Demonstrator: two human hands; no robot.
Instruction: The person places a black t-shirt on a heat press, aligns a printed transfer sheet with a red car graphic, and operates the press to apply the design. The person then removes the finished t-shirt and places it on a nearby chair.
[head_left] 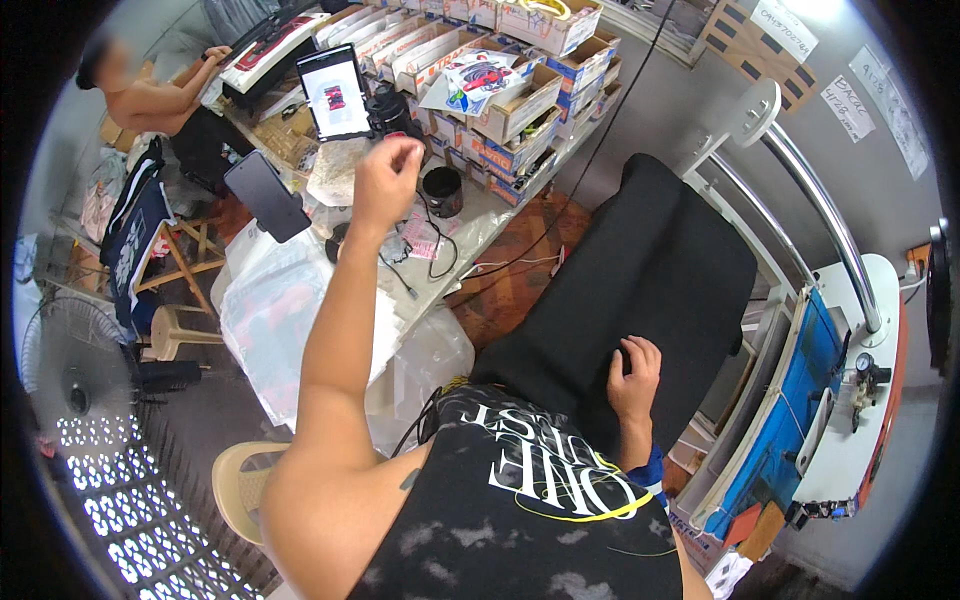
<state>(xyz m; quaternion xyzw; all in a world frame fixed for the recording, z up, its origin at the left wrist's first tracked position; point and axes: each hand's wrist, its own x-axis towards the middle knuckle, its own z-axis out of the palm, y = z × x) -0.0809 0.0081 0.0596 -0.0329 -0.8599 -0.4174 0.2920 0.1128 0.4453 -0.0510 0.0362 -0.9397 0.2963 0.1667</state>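
At right of centre in the frame, a black cloth (640, 270) extends beneath and above the right hand (634, 380), whose fingers are loosely bent over it, gripping nothing visible; firm contact cannot be confirmed. Upper left of centre, the left hand (388, 185) is raised, fingers curled inward; whether they pinch anything cannot be told. Just left lies a pale object (335, 172); a black mug (442, 192) stands right.
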